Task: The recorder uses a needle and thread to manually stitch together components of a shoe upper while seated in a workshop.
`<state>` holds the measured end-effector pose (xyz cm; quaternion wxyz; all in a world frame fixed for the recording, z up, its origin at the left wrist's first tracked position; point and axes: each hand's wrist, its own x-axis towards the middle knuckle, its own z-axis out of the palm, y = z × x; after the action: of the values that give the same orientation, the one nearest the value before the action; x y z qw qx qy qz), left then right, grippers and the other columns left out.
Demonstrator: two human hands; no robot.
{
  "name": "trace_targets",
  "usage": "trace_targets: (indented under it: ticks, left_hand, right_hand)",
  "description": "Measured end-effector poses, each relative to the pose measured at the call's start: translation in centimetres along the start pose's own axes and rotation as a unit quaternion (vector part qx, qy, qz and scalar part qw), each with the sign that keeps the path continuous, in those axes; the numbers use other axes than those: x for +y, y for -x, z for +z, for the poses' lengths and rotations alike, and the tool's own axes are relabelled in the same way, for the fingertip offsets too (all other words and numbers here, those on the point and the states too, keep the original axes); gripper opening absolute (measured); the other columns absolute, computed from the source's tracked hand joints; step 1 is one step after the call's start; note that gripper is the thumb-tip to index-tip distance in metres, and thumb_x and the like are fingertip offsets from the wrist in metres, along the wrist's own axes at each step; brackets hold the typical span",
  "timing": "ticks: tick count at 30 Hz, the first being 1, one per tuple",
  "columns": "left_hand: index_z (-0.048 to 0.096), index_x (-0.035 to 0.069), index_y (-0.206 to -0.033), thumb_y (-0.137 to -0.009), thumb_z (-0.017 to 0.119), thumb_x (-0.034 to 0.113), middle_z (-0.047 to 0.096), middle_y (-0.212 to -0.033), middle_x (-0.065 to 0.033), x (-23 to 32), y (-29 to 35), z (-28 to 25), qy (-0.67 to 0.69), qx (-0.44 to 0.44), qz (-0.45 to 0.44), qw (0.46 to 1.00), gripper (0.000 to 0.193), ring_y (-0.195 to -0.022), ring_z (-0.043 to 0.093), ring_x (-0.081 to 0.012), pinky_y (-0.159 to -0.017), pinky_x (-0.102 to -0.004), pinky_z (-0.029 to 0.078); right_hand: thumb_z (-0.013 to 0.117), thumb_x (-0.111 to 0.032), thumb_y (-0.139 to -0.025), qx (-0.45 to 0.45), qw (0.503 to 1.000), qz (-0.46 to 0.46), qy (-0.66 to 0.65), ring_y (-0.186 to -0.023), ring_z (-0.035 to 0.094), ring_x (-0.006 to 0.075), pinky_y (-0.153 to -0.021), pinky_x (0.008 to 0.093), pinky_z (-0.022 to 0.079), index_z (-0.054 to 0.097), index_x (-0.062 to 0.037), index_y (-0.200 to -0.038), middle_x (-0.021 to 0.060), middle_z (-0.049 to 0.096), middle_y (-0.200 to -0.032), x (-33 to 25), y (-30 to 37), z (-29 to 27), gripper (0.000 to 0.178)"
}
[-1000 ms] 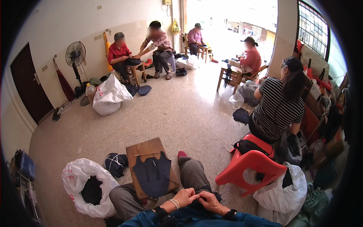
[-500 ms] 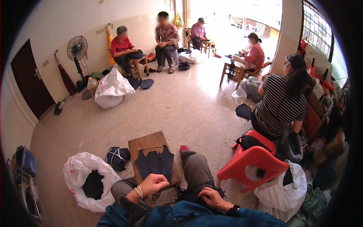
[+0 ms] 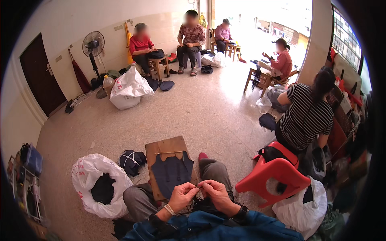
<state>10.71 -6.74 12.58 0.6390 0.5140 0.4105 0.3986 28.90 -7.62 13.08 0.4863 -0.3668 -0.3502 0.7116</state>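
Observation:
My left hand (image 3: 183, 197) and my right hand (image 3: 217, 195) meet fingertip to fingertip above my lap. Both are closed in a pinch on something small, thin and dark, too small to name. Just beyond them, a navy cut fabric piece (image 3: 172, 170) lies flat on a wooden stool top (image 3: 165, 146). A thin light stick (image 3: 168, 152) rests across its far edge. Dark stringy strands (image 3: 201, 205) hang over my lap, partly hidden by my hands.
A white sack (image 3: 83, 172) of dark cloth stands at left, beside a tied navy bundle (image 3: 132, 161). At right are a red plastic chair (image 3: 277, 172) and another white sack (image 3: 301, 217). A person in stripes (image 3: 307, 106) sits close by; several others sit farther off.
My right hand has come up from my lap to meet my left hand, and both now pinch together. The view has shifted slightly left. The far-right person has raised a hand.

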Motion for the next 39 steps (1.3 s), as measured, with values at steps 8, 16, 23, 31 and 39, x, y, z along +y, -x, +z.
trace_targets:
  ticks: [8, 16, 23, 31, 39]
  left_hand:
    - [0.057, 0.002, -0.111, -0.101, 0.056, 0.025, 0.066, -0.096, -0.0070, 3.2, -0.4, -1.9, 0.121, 0.123, -0.039, 0.984, 0.025, -0.050, 0.044, -0.0020, -0.042, -0.0209, 0.041]
    - [0.039, 0.002, -0.133, -0.102, 0.035, 0.057, 0.055, -0.120, -0.0148, 4.9, -0.3, -4.5, 0.238, 0.030, -0.015, 0.971, 0.063, -0.048, 0.033, -0.0033, -0.041, -0.0208, 0.039]
    - [0.034, 0.001, -0.141, -0.101, 0.033, 0.060, 0.060, -0.110, -0.0118, 5.7, 0.3, -4.0, 0.110, 0.035, -0.043, 0.992, 0.072, -0.051, 0.038, -0.0041, -0.041, -0.0214, 0.039]
    - [0.039, 0.001, -0.139, -0.103, 0.035, 0.052, 0.062, -0.107, -0.0076, 4.5, 0.4, -3.7, 0.104, 0.055, -0.019, 0.993, 0.062, -0.062, 0.048, -0.0062, -0.050, -0.0219, 0.042]
    - [0.055, 0.001, -0.114, -0.095, 0.057, 0.002, 0.063, -0.109, -0.0098, 1.1, 2.7, -3.0, 0.288, 0.136, -0.018, 0.948, 0.020, -0.099, 0.064, -0.0177, -0.093, -0.0346, 0.053]
  right_hand:
    - [0.046, -0.020, -0.105, -0.030, 0.999, -0.024, -0.014, -0.058, 0.046, 0.0045, -0.054, 0.0204, 0.041, 0.058, -0.0035, -0.103, -0.0028, 0.049, -0.071, -3.5, -2.1, 2.4, 0.020]
    - [0.053, -0.014, -0.102, -0.085, 0.963, -0.116, 0.230, -0.065, 0.038, -0.0011, -0.053, 0.0172, 0.028, 0.060, -0.0041, -0.104, -0.0082, 0.047, -0.076, -1.7, -4.3, 5.2, 0.012]
    - [0.059, -0.009, -0.097, -0.138, 0.976, -0.076, 0.151, -0.070, 0.058, 0.0057, -0.056, 0.0208, 0.047, 0.057, 0.0029, -0.103, 0.0012, 0.060, -0.083, -0.3, -5.2, 7.2, 0.013]
    - [0.060, -0.006, -0.096, -0.143, 0.979, -0.039, 0.142, -0.068, 0.062, 0.0087, -0.055, 0.0227, 0.050, 0.055, 0.0011, -0.098, 0.0032, 0.063, -0.080, 0.7, -5.3, 6.7, 0.009]
    - [0.061, -0.007, -0.095, -0.071, 0.973, -0.095, 0.197, -0.069, 0.054, 0.0036, -0.060, 0.0204, 0.045, 0.058, -0.0007, -0.092, 0.0000, 0.060, -0.076, 2.2, -5.4, 5.6, 0.007]
